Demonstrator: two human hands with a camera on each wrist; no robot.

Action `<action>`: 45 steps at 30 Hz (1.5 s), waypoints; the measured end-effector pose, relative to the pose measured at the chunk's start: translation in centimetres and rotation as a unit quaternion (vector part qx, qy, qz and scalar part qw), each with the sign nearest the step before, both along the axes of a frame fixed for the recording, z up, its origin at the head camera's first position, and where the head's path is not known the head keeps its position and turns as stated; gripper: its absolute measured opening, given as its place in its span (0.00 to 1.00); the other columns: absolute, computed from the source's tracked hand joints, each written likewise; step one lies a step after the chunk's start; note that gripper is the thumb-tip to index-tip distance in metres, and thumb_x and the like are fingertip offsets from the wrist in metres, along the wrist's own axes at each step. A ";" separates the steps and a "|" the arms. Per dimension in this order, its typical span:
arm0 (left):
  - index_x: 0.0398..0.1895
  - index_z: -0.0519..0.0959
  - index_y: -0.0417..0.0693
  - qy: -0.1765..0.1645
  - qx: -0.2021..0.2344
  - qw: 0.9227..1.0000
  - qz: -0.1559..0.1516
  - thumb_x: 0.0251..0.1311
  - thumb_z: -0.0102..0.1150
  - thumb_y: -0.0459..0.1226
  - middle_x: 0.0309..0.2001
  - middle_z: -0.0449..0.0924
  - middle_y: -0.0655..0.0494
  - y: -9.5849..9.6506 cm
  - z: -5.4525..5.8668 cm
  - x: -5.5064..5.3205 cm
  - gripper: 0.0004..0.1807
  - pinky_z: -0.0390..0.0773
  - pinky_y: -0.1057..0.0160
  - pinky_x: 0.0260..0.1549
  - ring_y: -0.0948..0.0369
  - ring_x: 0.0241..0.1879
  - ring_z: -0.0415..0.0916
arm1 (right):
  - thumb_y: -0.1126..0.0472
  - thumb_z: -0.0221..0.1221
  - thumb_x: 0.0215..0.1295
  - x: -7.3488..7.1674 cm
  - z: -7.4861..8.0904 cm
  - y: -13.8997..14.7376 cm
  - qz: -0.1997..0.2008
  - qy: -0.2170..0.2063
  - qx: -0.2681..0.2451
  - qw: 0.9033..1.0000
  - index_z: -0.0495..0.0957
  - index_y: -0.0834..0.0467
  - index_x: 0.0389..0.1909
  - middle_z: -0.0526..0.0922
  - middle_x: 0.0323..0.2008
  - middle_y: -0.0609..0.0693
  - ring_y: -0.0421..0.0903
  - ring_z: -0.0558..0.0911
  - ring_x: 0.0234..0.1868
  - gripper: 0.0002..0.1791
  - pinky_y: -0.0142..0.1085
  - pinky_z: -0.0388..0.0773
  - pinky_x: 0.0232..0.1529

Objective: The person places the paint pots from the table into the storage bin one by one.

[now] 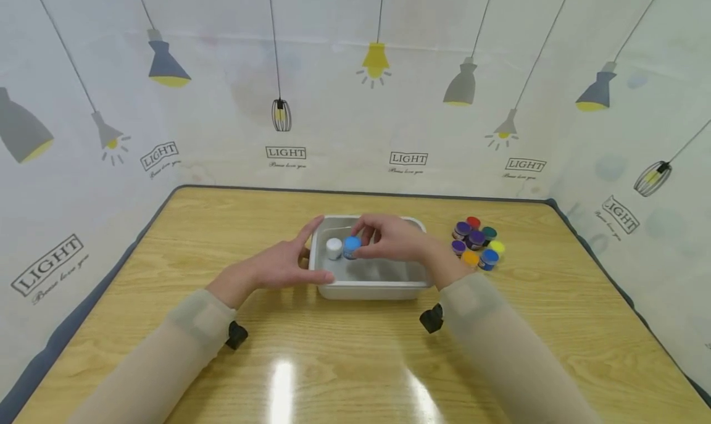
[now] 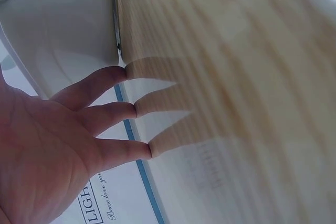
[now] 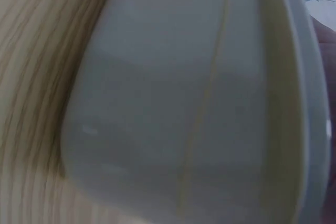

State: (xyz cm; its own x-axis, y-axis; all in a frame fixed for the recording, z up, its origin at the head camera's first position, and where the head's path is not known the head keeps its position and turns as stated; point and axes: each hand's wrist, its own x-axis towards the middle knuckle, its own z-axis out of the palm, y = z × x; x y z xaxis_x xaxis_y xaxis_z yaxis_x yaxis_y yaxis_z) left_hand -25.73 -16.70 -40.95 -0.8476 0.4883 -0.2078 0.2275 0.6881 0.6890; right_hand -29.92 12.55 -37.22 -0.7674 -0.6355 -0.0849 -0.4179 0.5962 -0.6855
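A smooth, rectangular tray (image 1: 389,272) with rounded corners and a flared rim sits on a glossy, wood-grained surface (image 1: 333,362). Of the hands, the left hand (image 1: 283,262) spreads straight fingers at the tray's left end; the right hand (image 1: 394,239) pinches a small round blue jar (image 1: 352,247) inside the tray, right beside a white jar (image 1: 334,249). Behind the tray, a backdrop (image 1: 328,60) with printed lamps reads "LIGHT". Right of the tray, colourful jars (image 1: 476,239) cluster, their labels too small to read.
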 end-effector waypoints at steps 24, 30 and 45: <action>0.90 0.27 0.76 0.007 0.007 1.000 -0.003 0.62 0.68 0.72 0.75 0.78 0.38 0.0 -0.2 0.3 0.70 0.77 0.38 0.70 0.46 0.69 0.82 | 0.59 0.72 0.72 -0.3 -2.5 -2.9 0.019 -0.059 0.010 0.998 0.76 0.52 0.72 0.87 0.47 0.51 0.45 0.85 0.43 0.30 0.36 0.84 0.45; 0.91 0.27 0.72 0.007 0.011 1.000 -0.001 0.63 0.68 0.71 0.75 0.77 0.36 -0.1 -0.2 0.3 0.70 0.77 0.39 0.69 0.46 0.69 0.82 | 0.60 0.70 0.75 -0.4 -3.0 -3.3 0.019 -0.073 0.007 0.997 0.72 0.52 0.76 0.88 0.51 0.53 0.47 0.88 0.38 0.32 0.39 0.88 0.42; 0.91 0.27 0.72 0.006 0.001 1.000 -0.006 0.63 0.68 0.71 0.75 0.77 0.34 0.2 -0.1 0.2 0.70 0.77 0.37 0.70 0.45 0.70 0.81 | 0.62 0.72 0.72 -0.1 -3.4 -3.5 -0.021 -0.076 0.000 0.997 0.70 0.55 0.75 0.88 0.57 0.55 0.47 0.89 0.45 0.34 0.39 0.89 0.47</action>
State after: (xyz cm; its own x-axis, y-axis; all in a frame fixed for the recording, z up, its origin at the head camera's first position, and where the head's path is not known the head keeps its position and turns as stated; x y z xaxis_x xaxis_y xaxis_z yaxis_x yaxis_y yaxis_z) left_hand -25.57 -16.49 -41.02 -0.8439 0.4992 -0.1964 0.2442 0.6834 0.6879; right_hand -30.02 9.06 -40.65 -0.7713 -0.6037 -0.2016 -0.2849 0.6107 -0.7388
